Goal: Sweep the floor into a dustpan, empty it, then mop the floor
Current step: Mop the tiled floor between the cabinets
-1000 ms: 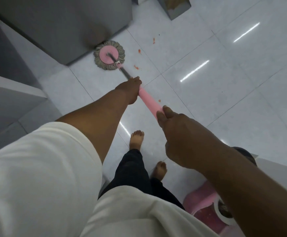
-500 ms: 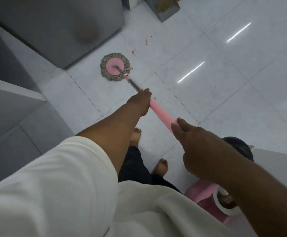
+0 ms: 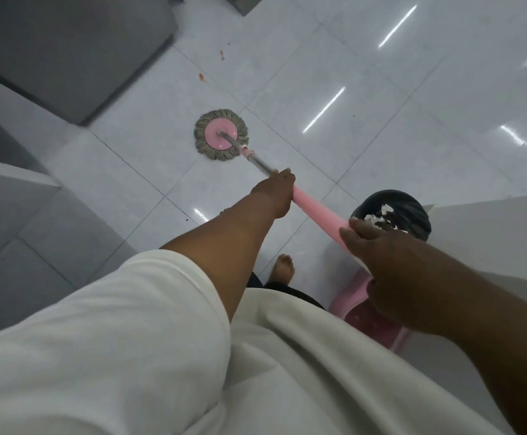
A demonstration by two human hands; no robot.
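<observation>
A round mop head [image 3: 221, 134] with a pink disc and grey fringe lies flat on the white tiled floor [image 3: 381, 152]. Its shaft runs back toward me, metal near the head and then a pink foam grip [image 3: 318, 211]. My left hand [image 3: 273, 193] grips the shaft where the metal meets the pink part. My right hand [image 3: 391, 262] holds the pink grip lower down, closer to my body. Two small orange-red specks [image 3: 202, 76] lie on the tile beyond the mop head.
A grey cabinet [image 3: 67, 51] stands at the upper left, a grey ledge [image 3: 11, 189] at the left. A black bin [image 3: 394, 211] holding white scraps sits at the right beside a pale wall. A pink mop bucket [image 3: 372, 321] is under my right arm. My bare foot [image 3: 285, 268] is on the tile.
The mop head has been drawn back from the cabinet's foot toward me and to the right, leaving the orange specks behind. Both hands kept their hold on the shaft.
</observation>
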